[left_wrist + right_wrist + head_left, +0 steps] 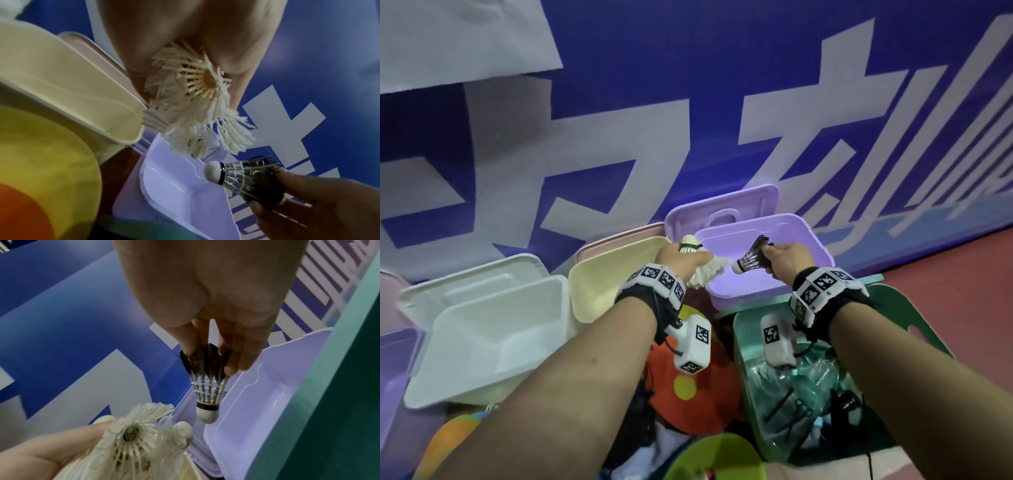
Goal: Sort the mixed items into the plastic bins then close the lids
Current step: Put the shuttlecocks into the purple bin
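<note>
The open lilac plastic bin (763, 274) is taken as the landmark. Over its left edge, a bunch of white feather shuttlecocks (705, 267) is held by the left hand (678, 262). Above its middle, a black-feathered shuttlecock (751, 258) is held by the right hand (787, 262), cork end towards the left. To its left a cream plastic bin (616, 277) is placed, and further left a white plastic bin (482, 329). In front of it, to the right, a green plastic basket (743, 339) is set.

Plastic bins (493, 329) on red floor (959, 291)
</note>
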`<state>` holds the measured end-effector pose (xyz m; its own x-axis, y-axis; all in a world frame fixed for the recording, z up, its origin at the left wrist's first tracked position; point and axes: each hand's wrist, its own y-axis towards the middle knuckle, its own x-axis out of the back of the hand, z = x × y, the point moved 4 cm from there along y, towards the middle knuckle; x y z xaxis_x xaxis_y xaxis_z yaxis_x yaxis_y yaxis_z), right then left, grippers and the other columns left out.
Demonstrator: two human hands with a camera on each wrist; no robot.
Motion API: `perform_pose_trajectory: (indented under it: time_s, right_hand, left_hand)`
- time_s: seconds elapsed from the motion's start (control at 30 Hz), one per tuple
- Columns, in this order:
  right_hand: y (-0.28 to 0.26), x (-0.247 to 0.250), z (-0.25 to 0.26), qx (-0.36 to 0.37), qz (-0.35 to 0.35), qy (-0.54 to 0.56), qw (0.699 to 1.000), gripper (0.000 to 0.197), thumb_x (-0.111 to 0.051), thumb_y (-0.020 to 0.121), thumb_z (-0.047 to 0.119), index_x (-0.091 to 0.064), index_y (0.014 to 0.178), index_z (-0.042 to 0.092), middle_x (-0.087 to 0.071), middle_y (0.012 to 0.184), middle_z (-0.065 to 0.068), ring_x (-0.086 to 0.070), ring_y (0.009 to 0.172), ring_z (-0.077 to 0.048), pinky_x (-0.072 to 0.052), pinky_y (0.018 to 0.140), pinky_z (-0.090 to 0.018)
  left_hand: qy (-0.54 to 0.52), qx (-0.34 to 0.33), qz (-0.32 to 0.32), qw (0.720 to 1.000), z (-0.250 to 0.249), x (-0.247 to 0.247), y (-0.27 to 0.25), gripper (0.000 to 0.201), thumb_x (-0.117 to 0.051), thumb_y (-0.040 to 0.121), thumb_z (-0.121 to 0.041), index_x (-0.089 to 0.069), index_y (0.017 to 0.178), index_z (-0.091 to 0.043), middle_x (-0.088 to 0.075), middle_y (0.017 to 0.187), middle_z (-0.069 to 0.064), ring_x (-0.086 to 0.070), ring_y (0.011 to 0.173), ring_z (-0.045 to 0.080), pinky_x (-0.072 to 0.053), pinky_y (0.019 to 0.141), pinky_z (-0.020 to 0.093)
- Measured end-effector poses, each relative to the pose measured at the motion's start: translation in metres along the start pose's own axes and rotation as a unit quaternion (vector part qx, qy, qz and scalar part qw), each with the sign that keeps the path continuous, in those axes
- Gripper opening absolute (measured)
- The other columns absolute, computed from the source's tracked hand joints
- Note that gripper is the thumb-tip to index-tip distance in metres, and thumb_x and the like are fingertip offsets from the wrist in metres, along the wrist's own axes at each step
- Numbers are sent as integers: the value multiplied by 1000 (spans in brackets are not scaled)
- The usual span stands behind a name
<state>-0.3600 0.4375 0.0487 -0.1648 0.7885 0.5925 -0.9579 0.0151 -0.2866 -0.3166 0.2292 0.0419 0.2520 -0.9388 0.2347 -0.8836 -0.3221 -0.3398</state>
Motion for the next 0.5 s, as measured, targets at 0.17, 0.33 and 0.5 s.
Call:
perform_pose_trajectory:
  time_s: [0.17,0.33,0.5]
  right_hand:
    - [19,9,-18,-20,-2,12,1000,34,-47,96,26,-67,106,0,-57,87,-10,-52,83,-21,-47,83,-36]
    - [26,10,-21,-28,5,55,998,34,-48,97,22,-63,116,-1,-59,95,-10,-55,92,-22,-46,100,-44]
    - [29,6,-23,-32,18,174,984,35,-50,97,14,-54,131,6,-59,121,-11,-55,113,-24,-40,103,-33]
  left_hand:
    - [23,30,32,999,-2,-33,17,36,-78,74,-30,-69,100,-6,-70,91,7,-65,76,20,-50,66,25]
    - [34,37,88,995,-8,-62,24,38,-65,82,-51,-62,99,-17,-61,94,4,-60,81,19,-53,76,30]
    - [-73,99,104,987,-6,-72,27,57,-49,93,-50,-37,143,-25,-38,144,-3,-39,132,24,-39,106,43]
